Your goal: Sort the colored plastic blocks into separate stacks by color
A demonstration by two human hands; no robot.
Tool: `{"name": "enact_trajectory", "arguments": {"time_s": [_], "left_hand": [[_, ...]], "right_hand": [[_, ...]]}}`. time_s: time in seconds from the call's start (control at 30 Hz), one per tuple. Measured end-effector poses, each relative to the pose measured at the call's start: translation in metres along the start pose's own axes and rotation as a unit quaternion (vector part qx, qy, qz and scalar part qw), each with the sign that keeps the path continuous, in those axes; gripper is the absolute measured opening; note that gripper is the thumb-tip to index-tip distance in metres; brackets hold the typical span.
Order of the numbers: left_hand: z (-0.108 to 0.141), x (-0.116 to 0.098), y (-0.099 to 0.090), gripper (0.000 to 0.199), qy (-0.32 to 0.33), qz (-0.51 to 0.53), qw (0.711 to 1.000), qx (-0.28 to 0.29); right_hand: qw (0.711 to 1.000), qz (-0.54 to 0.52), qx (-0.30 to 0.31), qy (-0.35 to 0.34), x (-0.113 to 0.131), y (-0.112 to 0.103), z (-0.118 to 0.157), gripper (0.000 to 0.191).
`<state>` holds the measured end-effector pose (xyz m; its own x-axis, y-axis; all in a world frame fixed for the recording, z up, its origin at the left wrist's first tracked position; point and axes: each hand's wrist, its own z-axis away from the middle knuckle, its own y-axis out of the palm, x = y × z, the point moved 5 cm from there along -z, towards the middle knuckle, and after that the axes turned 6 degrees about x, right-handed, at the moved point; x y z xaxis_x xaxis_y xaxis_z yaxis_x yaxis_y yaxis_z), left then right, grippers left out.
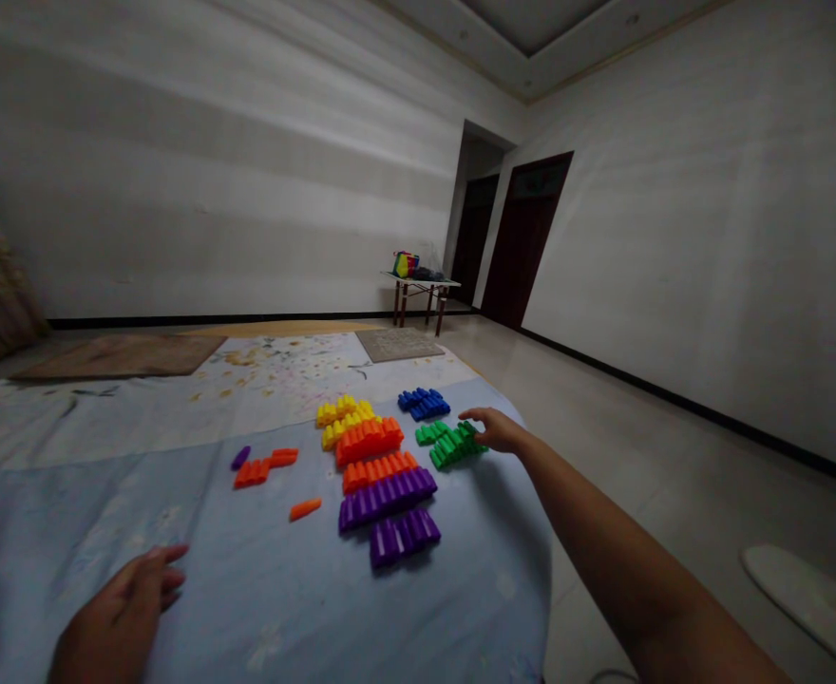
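My right hand (493, 429) reaches over the right end of the green pieces (453, 445), thumb and fingers curved and apart, with nothing visible between them. Behind lie blue pieces (424, 403). Rows of yellow (343, 418), orange (370, 440) and purple pieces (388, 499) run toward me in the middle. To the left are a small orange group (252, 473), a purple piece (240, 458) and a lone orange piece (305, 509). My left hand (133, 608) hovers at the lower left, fingers spread and empty, away from the pieces.
A pale blue flowered cloth (247, 589) covers the surface. Two mats, one brown (125, 355) and one grey (398, 344), lie at its far side. A small table (425, 281) with a colourful bag (405, 264) stands by the wall. A white base (809, 594) is at the right.
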<state>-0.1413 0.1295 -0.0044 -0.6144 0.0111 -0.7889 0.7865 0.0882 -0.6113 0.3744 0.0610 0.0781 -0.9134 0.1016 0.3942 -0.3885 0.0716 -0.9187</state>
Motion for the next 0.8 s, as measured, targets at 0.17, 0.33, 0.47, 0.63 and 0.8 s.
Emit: {"name": "enact_trajectory", "arguments": {"time_s": [0.17,0.33,0.47,0.63,0.8], "left_hand": [[0.013,-0.020,-0.004,0.046,0.000,0.052,0.999,0.016],[0.018,-0.023,-0.002,0.046,0.011,0.075,0.997,0.009],[0.020,-0.022,0.000,0.049,0.027,0.043,0.999,0.011],[0.015,-0.037,0.006,0.045,0.050,-0.035,0.996,0.062],[-0.019,-0.068,0.020,0.048,0.063,-0.164,0.981,0.082]], "right_hand": [[0.995,-0.047,-0.064,-0.067,0.037,-0.003,0.009,0.050],[0.959,-0.183,-0.174,-0.129,0.085,0.023,0.022,0.033],[0.933,-0.259,-0.228,-0.106,0.102,0.051,0.024,0.026],[0.924,-0.282,-0.242,-0.094,0.108,0.075,0.027,0.024],[0.931,-0.253,-0.219,-0.143,0.114,0.082,0.031,0.024]]}}
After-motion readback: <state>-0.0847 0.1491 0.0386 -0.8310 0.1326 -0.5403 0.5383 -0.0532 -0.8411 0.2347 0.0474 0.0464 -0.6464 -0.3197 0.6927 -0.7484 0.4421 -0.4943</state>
